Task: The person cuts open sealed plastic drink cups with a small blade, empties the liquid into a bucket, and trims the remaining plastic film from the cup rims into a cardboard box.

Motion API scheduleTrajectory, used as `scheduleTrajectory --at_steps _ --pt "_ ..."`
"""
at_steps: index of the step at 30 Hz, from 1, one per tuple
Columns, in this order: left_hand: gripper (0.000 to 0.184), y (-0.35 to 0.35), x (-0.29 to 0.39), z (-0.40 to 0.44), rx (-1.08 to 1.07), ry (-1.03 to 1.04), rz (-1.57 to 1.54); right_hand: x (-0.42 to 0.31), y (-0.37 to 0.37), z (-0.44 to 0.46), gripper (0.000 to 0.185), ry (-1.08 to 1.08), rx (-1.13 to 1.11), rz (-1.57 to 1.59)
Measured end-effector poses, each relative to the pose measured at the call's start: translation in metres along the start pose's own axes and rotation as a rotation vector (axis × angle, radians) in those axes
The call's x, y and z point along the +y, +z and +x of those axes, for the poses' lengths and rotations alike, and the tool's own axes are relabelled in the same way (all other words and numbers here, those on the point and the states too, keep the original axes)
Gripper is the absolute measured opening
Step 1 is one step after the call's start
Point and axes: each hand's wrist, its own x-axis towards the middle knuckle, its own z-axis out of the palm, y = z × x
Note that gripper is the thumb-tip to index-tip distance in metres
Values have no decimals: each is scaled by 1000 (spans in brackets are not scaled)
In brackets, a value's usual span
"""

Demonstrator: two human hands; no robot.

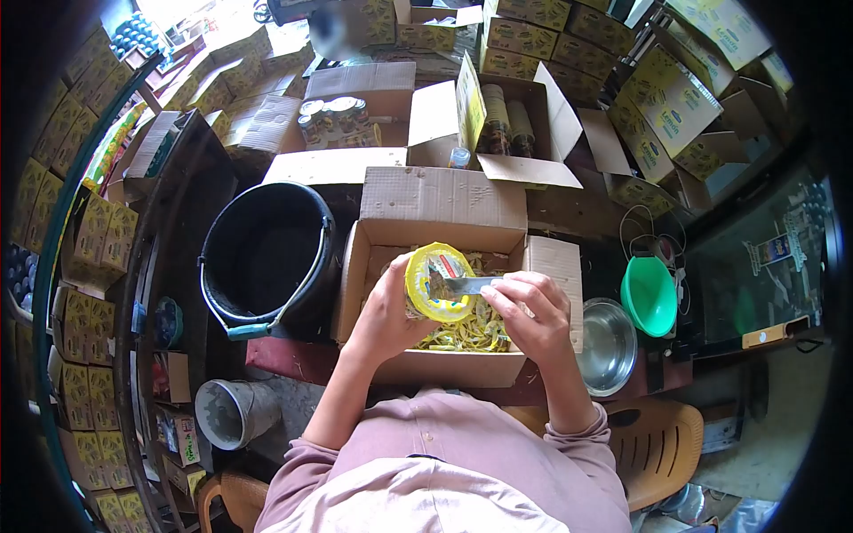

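My left hand is wrapped round the side of a round jar with a yellow rim and a printed centre, its top tilted toward me. In my right hand a flat grey metal blade is pinched between thumb and fingers. The blade lies across the jar's top, its tip near the middle. Both hands are above an open cardboard box. Inside the box lies a heap of yellow printed strips, partly hidden by the jar and my hands.
A black bucket stands left of the box. On the right are a steel bowl and a green plastic bowl. Farther back, open cartons hold tins and stacked jars. A grey bucket is low on the left.
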Motion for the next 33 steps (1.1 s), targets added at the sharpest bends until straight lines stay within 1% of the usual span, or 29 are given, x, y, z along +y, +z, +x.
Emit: scheduleTrajectory --at_steps 3,9,10,12,13,14,17,20,26,29,33 --pt "68 1 5 -1 16 10 80 2 -4 3 21 -29 -9 -30" --pt "67 2 22 -3 50 1 64 7 -6 4 23 -97 11 -5" --pt "67 3 24 -4 52 -26 60 7 -6 4 23 -115 21 -2" --pt "68 4 26 -5 53 -83 49 6 -5 5 27 -114 63 42" --pt "67 5 27 -4 43 -86 36 6 -5 5 29 -112 83 63" --pt "67 6 28 -3 32 -90 22 9 -4 3 35 -129 104 55" --pt "66 11 29 -1 -4 -94 -5 13 -1 -4 38 -80 159 94" --pt "66 15 26 3 -41 -71 2 19 1 -8 42 -92 174 87" --pt "68 16 19 7 -95 -97 -20 24 3 -12 46 -87 127 151" --pt "68 18 17 7 -124 -128 -50 28 10 -11 48 -96 169 153" --pt "67 18 17 7 -131 -113 -20 27 7 -15 48 -65 86 138"
